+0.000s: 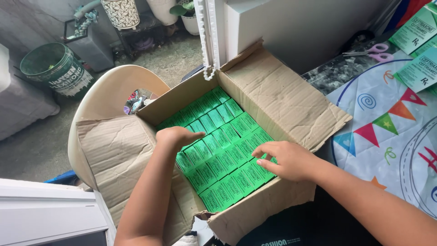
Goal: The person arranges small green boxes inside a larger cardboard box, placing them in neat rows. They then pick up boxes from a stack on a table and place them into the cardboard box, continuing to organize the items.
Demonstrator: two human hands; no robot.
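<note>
An open brown cardboard box (277, 93) rests on a cream plastic chair (109, 93). Inside it lie several rows of small green cartons (218, 118), packed flat and tight. My left hand (176, 135) reaches into the left side of the box, its curled fingers touching the green cartons there. My right hand (286, 159) rests on the cartons at the near right corner, fingertips pressing on one of them. Neither hand has lifted a carton clear of the rows.
A table with a colourful party-pattern cloth (387, 132) stands to the right, with pink-handled scissors (378, 51) and more green cartons (416, 32) on it. A green bucket (54, 68) and plant pots (120, 12) stand on the floor behind. A white ledge (45, 214) is at the lower left.
</note>
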